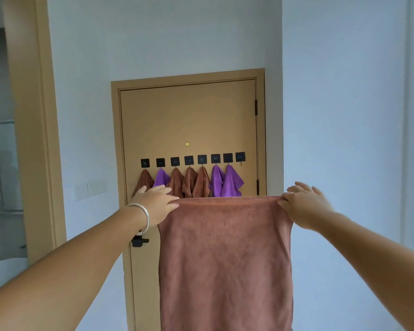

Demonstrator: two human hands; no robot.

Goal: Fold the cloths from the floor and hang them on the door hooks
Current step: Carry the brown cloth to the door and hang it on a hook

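Pale blue-white walls (332, 91) surround a tan door (189, 120) seen from the head camera, with a second tan frame (34, 115) running up the left side. Across the door runs a row of eight black hooks (188, 160); a small brass disc (187, 144) sits above them. Seven hooks carry cloths: from the left a brown one (144, 179), a purple one (161, 177), three brown ones (189, 181), then two purple ones (226, 181). The rightmost hook (240, 156) is bare. A black handle (139, 241) shows low on the door's left edge, partly behind the left wrist. In front of the door both arms reach forward, holding a large brown cloth (225, 259) stretched flat between them, its top edge level and taut, the rest hanging straight down past the bottom of the view. The left hand (157, 203) pinches the top left corner between thumb and fingertips, the other fingers lying loosely forward; a silver bangle (142, 217) circles its wrist. The right hand (306, 204) pinches the top right corner the same way, its remaining fingers spread and lifted above the cloth. At far left a mirror (5, 168) and a white rim (3, 271) show dimly.
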